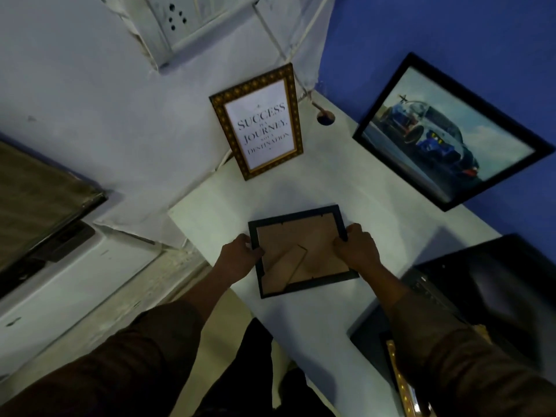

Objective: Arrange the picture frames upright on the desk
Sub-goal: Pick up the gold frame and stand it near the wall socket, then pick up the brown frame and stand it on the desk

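A small black picture frame (pixel 301 224) shows its brown cardboard back and folding stand over the white desk (pixel 391 224). My left hand (pixel 237 257) grips its left edge and my right hand (pixel 356 249) grips its right edge. At the back of the desk a gold-patterned frame (pixel 258 121) with a printed quote stands upright against the white wall. To the right, a larger black frame (pixel 451 130) with a car picture leans upright against the blue wall.
A dark laptop (pixel 481 284) sits at the desk's right side. A gold-edged frame piece (pixel 403 386) lies near the lower right. A cable hole (pixel 325 118) is at the desk's back. A white appliance (pixel 60 284) stands to the left of the desk.
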Motion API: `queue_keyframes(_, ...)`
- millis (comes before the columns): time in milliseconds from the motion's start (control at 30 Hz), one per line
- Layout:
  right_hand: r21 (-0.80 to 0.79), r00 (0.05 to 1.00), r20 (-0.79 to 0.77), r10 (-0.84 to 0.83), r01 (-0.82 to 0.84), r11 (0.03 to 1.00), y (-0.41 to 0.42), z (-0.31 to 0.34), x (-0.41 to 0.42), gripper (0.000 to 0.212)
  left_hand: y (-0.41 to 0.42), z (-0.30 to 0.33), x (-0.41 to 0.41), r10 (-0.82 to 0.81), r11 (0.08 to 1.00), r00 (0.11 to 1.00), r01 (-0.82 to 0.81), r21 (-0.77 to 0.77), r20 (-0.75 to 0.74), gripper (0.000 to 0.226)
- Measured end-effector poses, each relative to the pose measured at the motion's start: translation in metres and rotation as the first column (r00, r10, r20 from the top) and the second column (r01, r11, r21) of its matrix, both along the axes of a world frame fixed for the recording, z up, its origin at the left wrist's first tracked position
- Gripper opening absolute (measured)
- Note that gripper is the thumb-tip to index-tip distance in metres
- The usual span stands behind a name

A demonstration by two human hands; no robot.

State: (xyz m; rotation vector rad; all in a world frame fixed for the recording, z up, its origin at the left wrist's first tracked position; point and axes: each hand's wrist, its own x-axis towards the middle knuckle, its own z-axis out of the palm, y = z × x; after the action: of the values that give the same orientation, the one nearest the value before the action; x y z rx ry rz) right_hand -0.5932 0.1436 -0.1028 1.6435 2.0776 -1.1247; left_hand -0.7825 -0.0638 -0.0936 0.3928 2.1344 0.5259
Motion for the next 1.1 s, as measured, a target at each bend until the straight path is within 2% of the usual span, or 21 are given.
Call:
queue_keyframes(133,-0.140,0.991,-0.089,-0.096,0.083,0.987,0.007,0.000,0.005,0.034,-0.002,0.000,0.000,-0.039,0.999,0.996,0.038,0.022,0.078,0.036)
queue_keyframes(167,-0.175,0.985,-0.116,-0.127,0.105,0.979,0.009,0.002,0.005,0.029,-0.003,-0.001,-0.001,-0.051,0.998,0.995,0.049,0.026,0.088,0.041)
queue_keyframes(267,-0.174,0.969,-0.193,-0.156,0.123,0.977,0.011,0.013,0.002,0.029,-0.002,-0.002,-0.006,-0.178,0.984,0.984,0.177,-0.014,-0.023,0.070)
queue_keyframes(367,-0.155,0.933,-0.307,-0.189,0.147,0.977,0.012,0.037,-0.010,0.027,0.006,0.007,-0.004,-0.302,0.953,0.932,0.296,-0.058,-0.201,0.081)
queue_keyframes(433,-0.136,0.903,-0.369,-0.218,0.179,0.974,0.012,0.059,-0.020,0.027,0.009,0.018,0.001,-0.386,0.904,0.834,0.427,0.018,-0.394,0.085)
queue_keyframes(500,-0.102,0.891,-0.395,-0.221,0.197,0.975,0.015,0.077,-0.029,0.027,0.012,0.032,0.004,-0.465,0.786,0.662,0.614,0.070,-0.588,0.083)
queue_keyframes(567,-0.068,0.889,-0.404,-0.216,0.207,0.976,0.016,0.094,-0.034,0.027,0.013,0.046,0.011,-0.523,0.661,0.539,0.745,0.085,-0.660,0.084)
queue_keyframes(633,-0.055,0.885,-0.411,-0.217,0.214,0.975,0.017,0.111,-0.035,0.027,0.014,0.059,0.020,-0.522,0.615,0.477,0.785,0.076,-0.707,0.086)
queue_keyframes(733,-0.102,0.874,-0.415,-0.253,0.231,0.968,0.014,0.140,-0.031,0.026,0.014,0.070,0.030,-0.459,0.615,0.392,0.788,0.034,-0.797,0.073)
queue_keyframes(833,-0.177,0.814,-0.471,-0.339,0.289,0.941,0.003,0.168,-0.017,0.026,0.009,0.087,0.043,-0.310,0.625,0.420,0.766,0.150,-0.853,0.056)
queue_keyframes(900,-0.228,0.763,-0.520,-0.384,0.309,0.923,-0.007,0.186,-0.004,0.033,0.004,0.101,0.054,-0.150,0.665,0.539,0.676,0.319,-0.829,0.040)
queue_keyframes(967,-0.242,0.739,-0.562,-0.372,0.284,0.928,-0.023,0.198,0.020,0.048,-0.005,0.115,0.068,-0.035,0.695,0.746,0.497,0.520,-0.665,0.025)
queue_keyframes(1033,-0.219,0.757,-0.556,-0.342,0.263,0.939,-0.036,0.199,0.040,0.052,-0.012,0.122,0.073,-0.021,0.707,0.929,0.276,0.651,-0.370,0.017)
queue_keyframes(1100,-0.169,0.770,-0.540,-0.339,0.295,0.940,-0.054,0.194,0.072,0.048,-0.026,0.131,0.090,-0.022,0.699,0.992,0.103,0.708,-0.123,0.020)
